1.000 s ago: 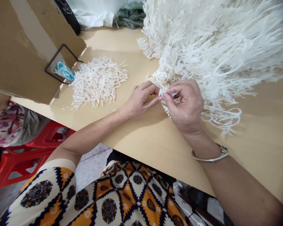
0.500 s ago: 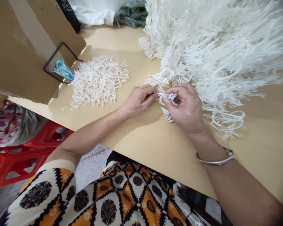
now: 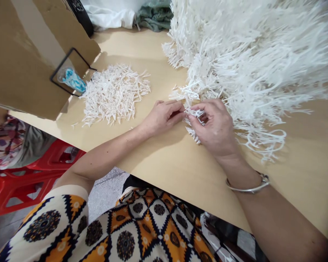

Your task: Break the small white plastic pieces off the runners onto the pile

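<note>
My right hand (image 3: 217,125) is closed in a pinch on a white branched plastic sprig (image 3: 198,113), with thumb and index finger on either side of it. My left hand (image 3: 165,118) has its thumb and fingertips pressed together at the sprig's left end, almost touching my right fingertips. What exactly lies between the left fingertips is mostly hidden. Below the fingers, another toothed white piece (image 3: 192,135) shows near the table. A large heap of white plastic sprigs (image 3: 243,54) rises just behind my right hand. Left of my hands lies a smaller pile of short white pieces (image 3: 114,94).
At left stands a cardboard box (image 3: 24,54), a black wire frame (image 3: 68,72) and a blue-and-white item (image 3: 74,80) against it. White and green cloths (image 3: 154,16) lie at the back. Beyond the table edge are red stools (image 3: 30,182) and part of another person (image 3: 5,142).
My two hands have come closer together, the left fingertips moving slightly right to meet the right ones. Less of the sprig shows between them. The piles look the same.
</note>
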